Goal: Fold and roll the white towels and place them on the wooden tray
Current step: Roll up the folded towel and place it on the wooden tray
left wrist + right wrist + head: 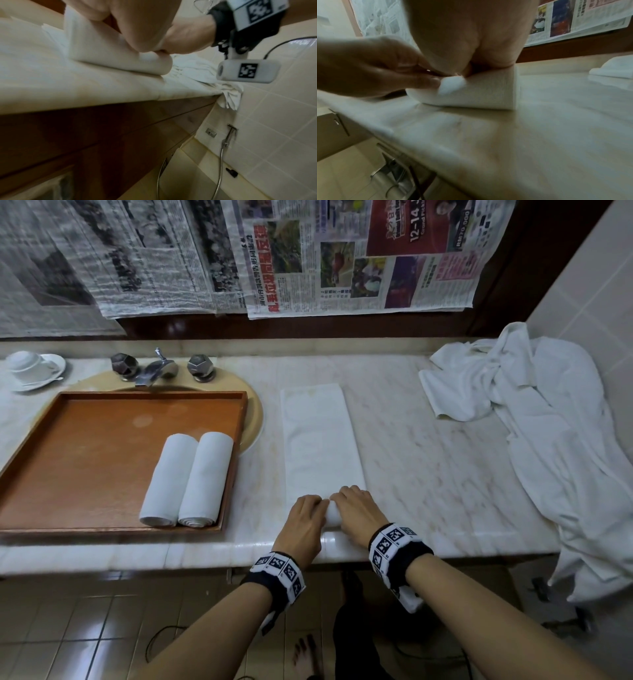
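**Q:** Head view first: where do the hands sit?

**A:** Low in the centre of the frame. The left hand [306, 520] and the right hand [356, 513] lie side by side on the near end of a long white folded towel [320, 440], which stretches away up the pale marble counter [428, 460]. That near end is already wound into a short roll, and both hands curl over it, fingers bent around the cloth.

**Q:** Do the wrist cameras agree?

**A:** Yes. In the left wrist view the roll [120, 59] lies on the counter near its front edge, with the left hand's fingers [96, 9] and the right hand above it at the top of the frame. In the right wrist view the roll [479, 92] sits mid-frame; the left hand's fingertips [426, 81] press its end from the left, and the right palm bears down from above.

**Q:** And the tray?

**A:** A flat rectangular wooden tray with an orange-brown base [102, 446] fills the left-centre of the head view, lying over a beige sink. Two rolled white towels [188, 479] rest in its lower right corner, touching along their length.

**Q:** Anything else?

**A:** A heap of crumpled white towels [534, 412] at the right, draping over the counter edge; a white cup on a saucer [30, 368] at the upper left; newspaper sheets [342, 258] across the top.
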Available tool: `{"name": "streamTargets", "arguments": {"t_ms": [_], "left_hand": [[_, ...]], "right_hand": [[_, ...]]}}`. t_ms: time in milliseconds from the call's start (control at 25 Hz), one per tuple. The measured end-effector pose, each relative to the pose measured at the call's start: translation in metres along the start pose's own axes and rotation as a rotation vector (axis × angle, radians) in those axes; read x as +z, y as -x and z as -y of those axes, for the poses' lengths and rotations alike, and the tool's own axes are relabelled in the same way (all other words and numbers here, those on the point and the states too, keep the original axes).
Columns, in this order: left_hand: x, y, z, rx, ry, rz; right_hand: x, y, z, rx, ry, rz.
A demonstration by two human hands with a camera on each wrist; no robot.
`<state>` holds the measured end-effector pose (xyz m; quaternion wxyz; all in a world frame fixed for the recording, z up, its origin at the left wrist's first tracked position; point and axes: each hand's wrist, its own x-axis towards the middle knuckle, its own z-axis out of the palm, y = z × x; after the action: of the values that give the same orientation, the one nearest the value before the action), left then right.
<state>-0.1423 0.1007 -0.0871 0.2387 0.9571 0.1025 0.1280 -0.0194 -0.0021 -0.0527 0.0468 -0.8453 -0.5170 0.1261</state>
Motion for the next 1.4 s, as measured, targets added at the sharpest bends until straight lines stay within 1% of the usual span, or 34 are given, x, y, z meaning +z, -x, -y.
{"name": "streamTargets", "arguments": {"t_ms": [40,120,160,240,280,360,440,520,560,600,680,720,760,800,880,960,1000,1080,1160,1200,1280,1320,1400], "left_hand": [[-0.002,-0.005,0.002,-0.026,-0.005,0.035],[-0.011,-0.022,0.005,-0.075,-0.053,0.122],[-0.015,-0.030,0.005,-0.086,-0.075,0.178],[-0.019,-0.038,0.003,-0.110,-0.106,0.229],[-0.019,-0.037,0.000,-0.122,-0.103,0.218],[-0.018,-0.029,-0.004,-0.123,-0.080,0.137],[-0.013,-0.016,-0.006,-0.057,-0.039,0.047],[-0.008,-0.006,-0.003,0.010,-0.008,-0.011],[-0.008,-0.005,-0.001,0.024,-0.006,-0.015],[-0.008,-0.006,0.000,0.019,-0.007,-0.004],[-0.010,-0.017,0.004,-0.020,-0.021,0.062],[-0.013,-0.026,0.004,-0.042,-0.041,0.100],[-0.016,-0.035,0.005,-0.061,-0.071,0.136],[-0.018,-0.042,0.004,-0.077,-0.096,0.172],[-0.020,-0.051,0.001,-0.112,-0.145,0.200],[-0.020,-0.049,-0.003,-0.158,-0.128,0.161],[-0.018,-0.043,-0.004,-0.157,-0.116,0.122],[-0.013,-0.025,-0.005,-0.094,-0.095,0.021],[-0.004,-0.003,-0.003,0.006,-0.086,-0.053],[-0.001,0.005,-0.001,0.038,-0.087,-0.063],[0.001,0.006,0.002,0.036,-0.096,-0.050],[0.000,0.000,0.004,0.020,-0.107,-0.026],[-0.009,-0.018,0.005,-0.013,-0.134,0.075]], "right_hand": [[0.002,0.005,0.003,0.012,-0.006,-0.056],[0.013,0.014,0.003,0.012,0.017,-0.108],[0.016,0.017,0.001,0.006,0.036,-0.103],[0.018,0.015,-0.003,-0.015,0.055,-0.087],[0.016,0.012,-0.004,-0.031,0.040,-0.099],[0.008,0.005,-0.004,-0.031,-0.003,-0.086],[-0.002,0.001,-0.002,-0.022,-0.037,-0.019],[-0.009,-0.003,-0.002,0.000,-0.068,0.041],[-0.008,-0.004,-0.002,0.012,-0.080,0.046],[-0.007,-0.003,0.000,0.021,-0.091,0.018],[0.000,0.005,0.006,0.007,-0.053,-0.132],[0.008,0.009,0.006,-0.004,-0.025,-0.183],[0.015,0.012,0.006,-0.003,0.008,-0.204],[0.020,0.015,0.005,0.006,0.038,-0.189],[0.014,0.011,0.003,0.030,0.039,-0.126],[0.005,0.002,-0.003,0.007,0.014,-0.065],[0.001,-0.001,-0.005,-0.012,0.000,-0.036],[-0.007,-0.003,-0.007,-0.054,-0.021,-0.008],[-0.011,-0.001,-0.010,-0.080,-0.060,0.061],[-0.008,0.001,-0.009,-0.087,-0.073,0.069],[-0.002,0.005,-0.004,-0.073,-0.066,-0.002],[0.002,0.008,-0.001,-0.056,-0.030,-0.034],[0.012,0.014,0.005,-0.017,0.045,-0.056]]}}
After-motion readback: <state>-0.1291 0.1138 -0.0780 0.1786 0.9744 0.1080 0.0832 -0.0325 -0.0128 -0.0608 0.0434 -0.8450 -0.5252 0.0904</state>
